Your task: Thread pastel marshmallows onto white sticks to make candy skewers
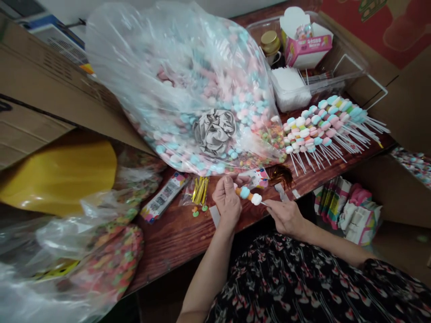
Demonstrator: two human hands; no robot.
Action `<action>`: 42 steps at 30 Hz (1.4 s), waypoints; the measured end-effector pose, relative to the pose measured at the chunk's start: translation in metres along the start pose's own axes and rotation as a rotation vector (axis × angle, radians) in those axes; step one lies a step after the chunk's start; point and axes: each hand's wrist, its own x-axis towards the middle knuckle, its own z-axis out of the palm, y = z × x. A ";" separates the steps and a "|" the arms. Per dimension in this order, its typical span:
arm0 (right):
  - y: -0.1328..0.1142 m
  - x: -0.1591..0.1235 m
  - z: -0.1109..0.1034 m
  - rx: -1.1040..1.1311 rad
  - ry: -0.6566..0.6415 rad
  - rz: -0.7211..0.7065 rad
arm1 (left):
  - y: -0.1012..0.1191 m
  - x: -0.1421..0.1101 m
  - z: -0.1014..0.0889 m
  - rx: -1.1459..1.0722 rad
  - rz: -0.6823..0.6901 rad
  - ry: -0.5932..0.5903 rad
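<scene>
Between my two hands runs a marshmallow skewer, threaded with blue and white marshmallows and orange pieces. My left hand is closed around its far-left end, and its fingers hide that tip. On the other side, my right hand pinches the thin stick just below the white marshmallow. Behind my hands lies a big clear bag of marshmallows in pink, blue and white, with a crumpled grey bundle on it. Many finished skewers are piled to the right, sticks toward me.
Gold twist ties, a printed packet and loose gummy rings lie left of my hands. White sticks stand by a clear tub. A bag of colourful candy and cardboard boxes crowd the left.
</scene>
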 end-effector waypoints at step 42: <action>0.033 -0.007 -0.068 0.130 0.203 0.002 | 0.011 -0.003 -0.040 0.361 0.367 -0.225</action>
